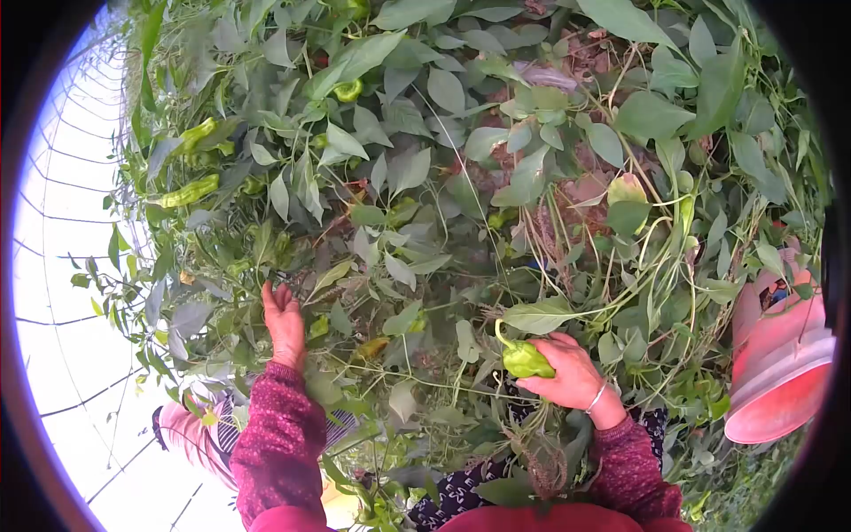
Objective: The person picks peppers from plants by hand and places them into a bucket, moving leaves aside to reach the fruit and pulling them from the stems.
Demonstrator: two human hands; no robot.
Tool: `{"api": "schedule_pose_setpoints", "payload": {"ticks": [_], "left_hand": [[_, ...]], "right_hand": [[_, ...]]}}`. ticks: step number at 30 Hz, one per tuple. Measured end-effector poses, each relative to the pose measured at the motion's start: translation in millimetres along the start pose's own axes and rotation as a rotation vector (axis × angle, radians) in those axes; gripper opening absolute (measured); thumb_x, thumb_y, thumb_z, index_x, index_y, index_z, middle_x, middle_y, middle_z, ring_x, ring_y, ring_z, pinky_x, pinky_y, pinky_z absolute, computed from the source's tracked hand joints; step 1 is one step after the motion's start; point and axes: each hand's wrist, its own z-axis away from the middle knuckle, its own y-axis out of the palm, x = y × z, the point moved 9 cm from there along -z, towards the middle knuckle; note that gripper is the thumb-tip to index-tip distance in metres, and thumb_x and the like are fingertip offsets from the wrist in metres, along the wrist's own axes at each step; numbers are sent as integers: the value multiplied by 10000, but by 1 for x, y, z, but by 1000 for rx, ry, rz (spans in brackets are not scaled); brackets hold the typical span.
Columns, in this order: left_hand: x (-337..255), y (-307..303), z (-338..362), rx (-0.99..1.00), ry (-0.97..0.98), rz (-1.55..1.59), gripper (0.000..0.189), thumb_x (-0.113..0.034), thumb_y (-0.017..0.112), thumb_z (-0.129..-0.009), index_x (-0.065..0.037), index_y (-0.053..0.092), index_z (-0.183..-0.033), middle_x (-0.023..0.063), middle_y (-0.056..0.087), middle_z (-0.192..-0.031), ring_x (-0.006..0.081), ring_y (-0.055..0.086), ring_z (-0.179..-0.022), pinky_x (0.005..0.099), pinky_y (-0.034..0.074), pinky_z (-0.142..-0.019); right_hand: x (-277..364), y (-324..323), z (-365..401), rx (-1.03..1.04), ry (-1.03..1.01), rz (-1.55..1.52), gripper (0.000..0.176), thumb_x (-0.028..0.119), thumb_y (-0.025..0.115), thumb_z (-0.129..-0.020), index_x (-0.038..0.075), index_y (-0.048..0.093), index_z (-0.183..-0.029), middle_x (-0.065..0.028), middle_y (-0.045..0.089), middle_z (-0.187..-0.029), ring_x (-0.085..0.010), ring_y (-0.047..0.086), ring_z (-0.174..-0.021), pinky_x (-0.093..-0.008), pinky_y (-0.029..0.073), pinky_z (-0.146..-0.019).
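A light green pepper (526,360) with a curved stem is in my right hand (574,374), the fingers wrapped round its side. A bracelet circles that wrist. My left hand (284,326) reaches up among the leaves on the left, its fingers stretched out and touching foliage, with nothing seen in them. Leaves surround both hands. Further up on the left, long green peppers (188,191) hang on the plants, and another curled pepper (348,90) shows near the top.
A pink bucket (773,381) stands tilted at the right among the plants. Dense pepper plants with thin stems and strings fill the middle. A person in striped clothing (202,443) is at lower left, beside a pale wall with a dark grid (66,266).
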Motion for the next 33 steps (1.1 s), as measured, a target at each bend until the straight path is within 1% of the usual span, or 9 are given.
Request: {"api": "schedule_pose_setpoints", "payload": {"ticks": [5, 9, 14, 17, 18, 22, 26, 29, 33], "left_hand": [[5, -28, -4, -74, -59, 132, 617, 46, 370, -879, -63, 99, -1421, 182, 325, -1398, 261, 375, -1256, 360, 359, -1007], [11, -31, -25, -104, -54, 45, 630, 35, 395, -868, -48, 100, -1419, 187, 321, -1402, 263, 381, -1256, 325, 371, -979], [30, -51, -47, -141, -51, -21, 562, 44, 436, -843, -12, 243, -1368, 160, 410, -1334, 221, 453, -1167, 294, 386, -941], [22, -40, -54, -59, 13, -306, 541, 39, 446, -833, -2, 278, -1345, 142, 449, -1281, 207, 473, -1140, 277, 383, -943], [20, -33, -59, -69, 118, -290, 515, 24, 454, -827, 5, 311, -1321, 113, 489, -1211, 176, 515, -1023, 265, 418, -870], [18, -14, -93, -31, -13, -222, 484, -13, 477, -816, -10, 358, -1285, 89, 508, -1144, 161, 490, -875, 271, 421, -716], [-34, 20, -65, -17, -259, -245, 437, -24, 446, -819, -15, 389, -1252, 92, 515, -1118, 198, 487, -956, 298, 405, -816], [-23, 31, -90, -31, 33, -425, 401, -20, 460, -747, -1, 474, -1147, 130, 560, -1008, 213, 526, -897, 313, 428, -781], [-27, 61, -94, 27, 246, -783, 282, -27, 476, -726, 31, 536, -995, 249, 606, -932, 365, 600, -877, 398, 455, -785]], "right_hand": [[-1, -4, 1, -7, 58, -46, 519, 315, 705, -701, 69, 552, -1132, -147, 598, -1037, -346, 532, -983, -411, 428, -858], [-6, -1, 1, -3, 77, -44, 526, 323, 709, -694, 68, 563, -1131, -149, 598, -1040, -351, 530, -990, -411, 419, -873], [-10, 0, 1, -9, 77, -63, 521, 341, 706, -694, 67, 573, -1117, -158, 599, -1021, -352, 533, -977, -411, 420, -865], [-10, -2, 1, -10, 95, -70, 511, 344, 707, -694, 64, 580, -1101, -164, 598, -984, -354, 536, -944, -414, 423, -845], [-10, -1, 1, -3, 109, -63, 506, 344, 708, -693, 63, 582, -1095, -166, 597, -969, -355, 537, -931, -416, 425, -837], [-10, -2, -1, -27, 90, -40, 485, 339, 714, -689, 56, 593, -1064, -166, 594, -913, -355, 538, -882, -422, 426, -802], [-10, 0, 1, -27, 86, -53, 476, 337, 717, -685, 52, 598, -1046, -166, 594, -895, -354, 538, -872, -423, 429, -784], [-11, -2, 1, -41, 88, -64, 477, 331, 719, -683, 50, 597, -1048, -167, 595, -895, -355, 538, -874, -423, 431, -780], [-10, -1, -1, -48, 86, -47, 477, 324, 721, -684, 51, 594, -1054, -170, 597, -896, -356, 542, -873, -421, 437, -775]]}}
